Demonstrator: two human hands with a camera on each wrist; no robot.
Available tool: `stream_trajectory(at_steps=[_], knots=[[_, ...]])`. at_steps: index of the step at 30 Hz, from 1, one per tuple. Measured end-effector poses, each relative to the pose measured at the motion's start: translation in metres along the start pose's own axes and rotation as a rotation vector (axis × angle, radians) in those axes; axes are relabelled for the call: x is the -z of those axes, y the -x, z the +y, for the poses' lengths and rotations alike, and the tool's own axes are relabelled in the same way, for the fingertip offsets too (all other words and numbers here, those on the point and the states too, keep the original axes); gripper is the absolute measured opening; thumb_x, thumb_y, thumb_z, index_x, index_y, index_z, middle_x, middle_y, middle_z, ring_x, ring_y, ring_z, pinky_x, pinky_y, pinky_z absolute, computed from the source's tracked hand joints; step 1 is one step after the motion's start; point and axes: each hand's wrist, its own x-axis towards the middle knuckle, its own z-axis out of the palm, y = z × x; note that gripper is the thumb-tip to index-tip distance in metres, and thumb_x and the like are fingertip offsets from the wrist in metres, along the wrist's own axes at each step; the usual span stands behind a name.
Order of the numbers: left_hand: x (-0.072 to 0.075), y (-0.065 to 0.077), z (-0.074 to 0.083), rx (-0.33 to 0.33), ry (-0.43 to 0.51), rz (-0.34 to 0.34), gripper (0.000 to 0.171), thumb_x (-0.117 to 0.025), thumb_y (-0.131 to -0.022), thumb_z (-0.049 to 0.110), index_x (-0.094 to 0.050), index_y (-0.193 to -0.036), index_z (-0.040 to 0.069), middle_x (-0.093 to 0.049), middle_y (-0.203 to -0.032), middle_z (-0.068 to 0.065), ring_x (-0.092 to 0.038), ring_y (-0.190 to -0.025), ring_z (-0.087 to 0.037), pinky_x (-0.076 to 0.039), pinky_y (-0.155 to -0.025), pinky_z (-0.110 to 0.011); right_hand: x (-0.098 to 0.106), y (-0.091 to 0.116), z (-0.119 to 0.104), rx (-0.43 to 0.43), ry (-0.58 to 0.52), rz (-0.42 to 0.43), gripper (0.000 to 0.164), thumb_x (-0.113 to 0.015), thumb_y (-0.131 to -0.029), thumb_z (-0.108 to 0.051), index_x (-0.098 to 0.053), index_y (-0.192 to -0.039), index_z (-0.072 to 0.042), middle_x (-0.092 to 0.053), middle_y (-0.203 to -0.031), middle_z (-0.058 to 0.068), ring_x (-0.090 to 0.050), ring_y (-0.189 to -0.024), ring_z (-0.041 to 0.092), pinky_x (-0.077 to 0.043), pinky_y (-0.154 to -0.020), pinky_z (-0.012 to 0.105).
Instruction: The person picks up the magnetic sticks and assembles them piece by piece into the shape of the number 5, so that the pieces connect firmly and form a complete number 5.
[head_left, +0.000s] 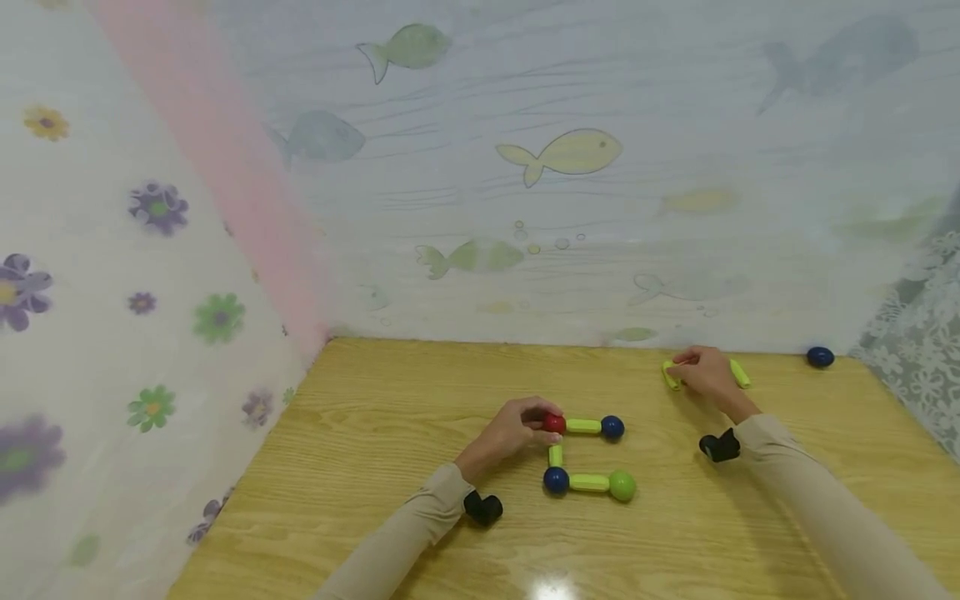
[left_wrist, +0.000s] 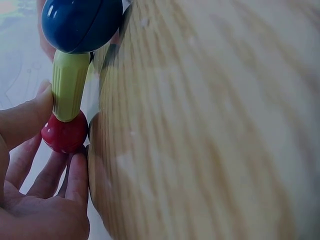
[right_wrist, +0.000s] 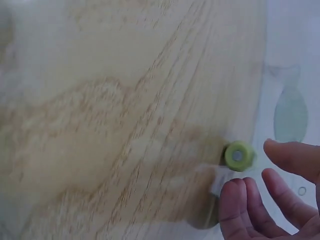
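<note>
A chain of magnetic pieces lies on the table: a red ball (head_left: 554,423), two dark blue balls (head_left: 556,480) (head_left: 612,427), a light green ball (head_left: 622,485) and yellow-green rods (head_left: 588,482) linking them in a squared C. My left hand (head_left: 517,429) holds the red ball at the chain's upper left corner, thumb and fingers around it; its thumb lies along the rod (left_wrist: 70,87) in the left wrist view. Toward the back, my right hand (head_left: 707,375) reaches at a loose yellow-green rod (head_left: 671,376). In the right wrist view that rod's end (right_wrist: 239,156) shows between the spread thumb and fingers.
Another yellow-green rod (head_left: 739,374) lies just right of the right hand. A dark blue ball (head_left: 821,357) sits near the table's back right corner. Behind the wooden table (head_left: 390,392) hangs a fish-patterned sheet (head_left: 450,200), and a flowered one (head_left: 180,275) borders the left side.
</note>
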Motion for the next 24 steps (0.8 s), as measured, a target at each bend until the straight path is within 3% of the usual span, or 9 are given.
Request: stream_trajectory(at_steps=[8, 16, 24], knots=[[0.0, -0.001, -0.001, 0.001, -0.017, -0.002, 0.031, -0.075, -0.081, 0.007, -0.066, -0.111, 0.008, -0.062, -0.109, -0.002, -0.061, -0.098, -0.014, -0.05, -0.085, -0.026, -0.006, -0.004, 0.006, 0.053, 0.082, 0.021, 0.032, -0.066, -0.087, -0.012, -0.059, -0.105, 0.014, -0.06, -0.101, 0.031, -0.059, -0.084, 0.037, -0.051, -0.065, 0.038], [0.0, 0.0, -0.003, -0.001, -0.012, -0.009, 0.032, -0.075, -0.082, 0.009, -0.066, -0.112, 0.009, -0.062, -0.109, 0.0, -0.061, -0.097, -0.013, -0.05, -0.083, -0.026, -0.005, 0.007, 0.0, 0.003, 0.04, 0.032, 0.032, -0.069, -0.084, -0.01, -0.062, -0.103, 0.016, -0.062, -0.091, 0.024, -0.061, -0.065, 0.024, -0.052, -0.059, 0.035], [0.001, 0.0, 0.0, 0.002, -0.026, 0.006, 0.03, -0.075, -0.081, 0.007, -0.067, -0.11, 0.009, -0.062, -0.11, -0.004, -0.061, -0.099, -0.018, -0.05, -0.083, -0.027, -0.004, 0.021, -0.005, -0.021, -0.062, -0.04, 0.034, -0.067, -0.086, -0.011, -0.061, -0.107, 0.016, -0.064, -0.088, 0.017, -0.061, -0.067, 0.023, -0.054, -0.061, 0.034]])
